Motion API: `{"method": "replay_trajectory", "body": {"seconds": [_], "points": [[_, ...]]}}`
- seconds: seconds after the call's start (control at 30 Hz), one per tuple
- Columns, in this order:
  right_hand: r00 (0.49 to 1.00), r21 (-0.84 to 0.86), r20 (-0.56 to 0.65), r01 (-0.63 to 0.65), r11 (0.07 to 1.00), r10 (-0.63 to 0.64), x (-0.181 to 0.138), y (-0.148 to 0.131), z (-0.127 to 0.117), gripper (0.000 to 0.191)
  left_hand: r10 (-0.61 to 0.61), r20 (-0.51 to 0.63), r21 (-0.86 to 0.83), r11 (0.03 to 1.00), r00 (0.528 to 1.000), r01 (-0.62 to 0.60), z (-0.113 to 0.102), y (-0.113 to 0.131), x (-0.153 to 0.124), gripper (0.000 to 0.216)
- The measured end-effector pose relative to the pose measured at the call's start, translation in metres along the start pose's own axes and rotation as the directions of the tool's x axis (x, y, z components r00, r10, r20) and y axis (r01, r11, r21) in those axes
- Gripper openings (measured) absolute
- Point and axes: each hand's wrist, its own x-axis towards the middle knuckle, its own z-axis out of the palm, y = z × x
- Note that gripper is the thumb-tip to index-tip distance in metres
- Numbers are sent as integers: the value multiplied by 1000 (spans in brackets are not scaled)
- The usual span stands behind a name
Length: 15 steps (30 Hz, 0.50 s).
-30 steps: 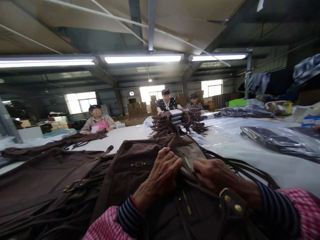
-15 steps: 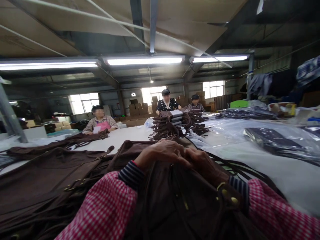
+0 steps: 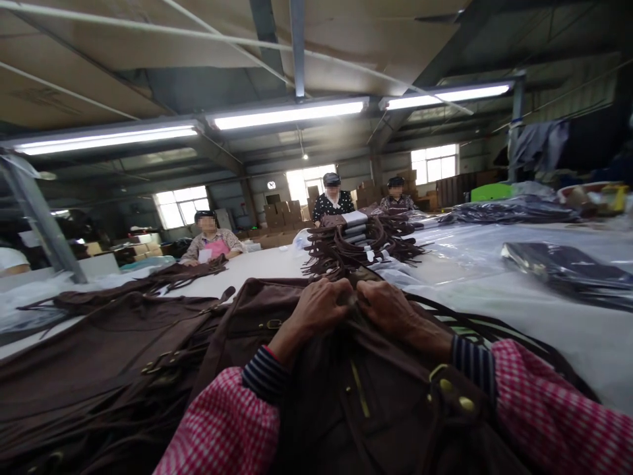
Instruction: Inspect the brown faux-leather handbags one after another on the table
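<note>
A dark brown bag [image 3: 326, 402] with brass-coloured fittings and a short zip lies right in front of me. My left hand [image 3: 321, 307] is closed on its upper edge, fingers curled under. Close beside it, my right hand [image 3: 388, 313] grips the same edge, knuckles up. What the fingertips pinch is hidden behind the hands. A brass ring with rivets [image 3: 448, 389] sits on the bag below my right wrist. To the left, more brown bags [image 3: 99, 336] lie piled, with buckles and straps showing.
Ahead on the white table [image 3: 267, 260] stands a stack of brown bags [image 3: 356, 241] with tangled straps. Plastic-wrapped bags [image 3: 558, 270] and clear sheeting lie to the right. Several people sit or stand across the table. A metal post [image 3: 44, 218] rises at the left.
My hands, overlapping before, have drawn slightly apart and now grip the bag's edge side by side. The view has tilted a little.
</note>
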Motion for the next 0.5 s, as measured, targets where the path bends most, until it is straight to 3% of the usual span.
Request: {"method": "replay_trajectory", "body": {"seconds": [0.07, 0.2, 0.33, 0.5], "points": [[1000, 13, -11, -10, 1000, 11, 4, 2, 4, 10, -44, 72, -34, 998, 996, 46, 3, 2, 10, 34], [995, 117, -98, 39, 992, -28, 1, 8, 15, 15, -22, 156, -165, 985, 987, 48, 7, 0, 24, 27], [990, 179, -134, 76, 981, -52, -1, 3, 12, 16, 5, 97, -216, 976, 995, 16, 10, -1, 23, 28], [992, 238, -118, 60, 970, -32, 0, 1, -3, 19, -43, -13, -137, 990, 999, 41, 20, -4, 24, 22]]}}
